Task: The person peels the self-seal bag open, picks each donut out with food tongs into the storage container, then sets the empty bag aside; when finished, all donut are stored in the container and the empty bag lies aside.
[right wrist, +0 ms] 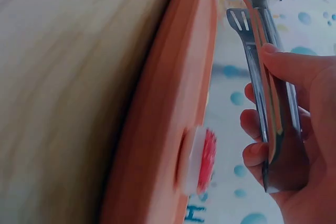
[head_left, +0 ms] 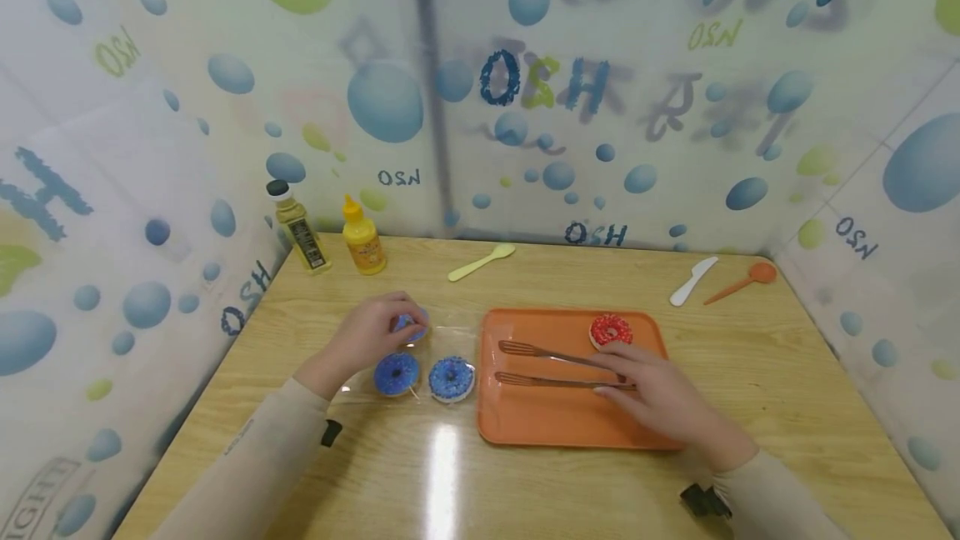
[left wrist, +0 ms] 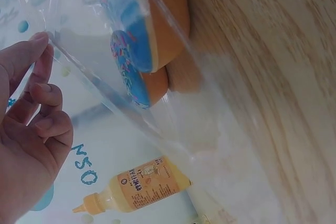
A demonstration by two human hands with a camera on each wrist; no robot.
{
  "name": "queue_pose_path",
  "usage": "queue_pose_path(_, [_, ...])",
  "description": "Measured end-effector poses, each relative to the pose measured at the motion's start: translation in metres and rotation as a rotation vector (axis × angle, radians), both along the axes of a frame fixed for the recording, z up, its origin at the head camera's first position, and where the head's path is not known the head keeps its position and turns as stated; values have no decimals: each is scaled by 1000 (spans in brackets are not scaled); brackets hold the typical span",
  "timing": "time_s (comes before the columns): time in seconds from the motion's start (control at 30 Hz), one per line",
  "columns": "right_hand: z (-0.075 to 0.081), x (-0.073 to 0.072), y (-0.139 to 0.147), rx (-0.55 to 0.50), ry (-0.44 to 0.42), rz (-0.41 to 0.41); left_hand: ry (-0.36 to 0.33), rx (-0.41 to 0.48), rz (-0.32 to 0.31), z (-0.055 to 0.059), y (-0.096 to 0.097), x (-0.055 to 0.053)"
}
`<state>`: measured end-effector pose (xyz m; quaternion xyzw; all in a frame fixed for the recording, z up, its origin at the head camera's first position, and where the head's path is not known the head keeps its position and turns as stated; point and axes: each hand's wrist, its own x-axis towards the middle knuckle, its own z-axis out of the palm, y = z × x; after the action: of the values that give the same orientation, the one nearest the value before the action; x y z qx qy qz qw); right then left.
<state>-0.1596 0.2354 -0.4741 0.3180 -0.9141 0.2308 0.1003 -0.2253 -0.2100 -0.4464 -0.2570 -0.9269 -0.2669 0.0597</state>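
Observation:
In the left wrist view, my left hand (left wrist: pixel 34 124) pinches the edge of a clear plastic bag (left wrist: pixel 110 100) between thumb and finger. Behind the film are blue-iced toy donuts (left wrist: pixel 139 19) with sprinkles. From the head, three blue donuts (head_left: pixel 451 379) show on the table, one partly covered by the left hand (head_left: pixel 371 330). My right hand (head_left: pixel 660 394) grips metal tongs (head_left: pixel 558 354) over an orange tray (head_left: pixel 555 427); their two slotted ends stand apart with nothing between them. Near that hand, a red-iced donut (head_left: pixel 611 329) lies on the tray.
At the back left stand an oil bottle (head_left: pixel 303 232) with a dark cap and a yellow squeeze bottle (head_left: pixel 363 242). A light green spoon (head_left: pixel 482 262) lies at the back. A white knife (head_left: pixel 693 282) and an orange spoon (head_left: pixel 742 282) lie back right, near the patterned wall.

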Motion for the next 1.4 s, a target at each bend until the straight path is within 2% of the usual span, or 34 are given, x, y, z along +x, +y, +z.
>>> queue_pose_path(0.33, [8, -10, -27, 115, 25, 76, -5, -26, 13, 2, 2, 2])
queue_pose_path(0.9, [16, -17, -46, 120, -144, 111, -5, -3, -5, 0, 2, 0])
queue_pose_path(1.2, [19, -21, -54, 126, -266, 120, -8, -4, 2, 3, 4, 3])
queue_pose_path(1.4, [14, -23, -57, 117, -258, 123, -22, -11, 6, 2, 2, 2])
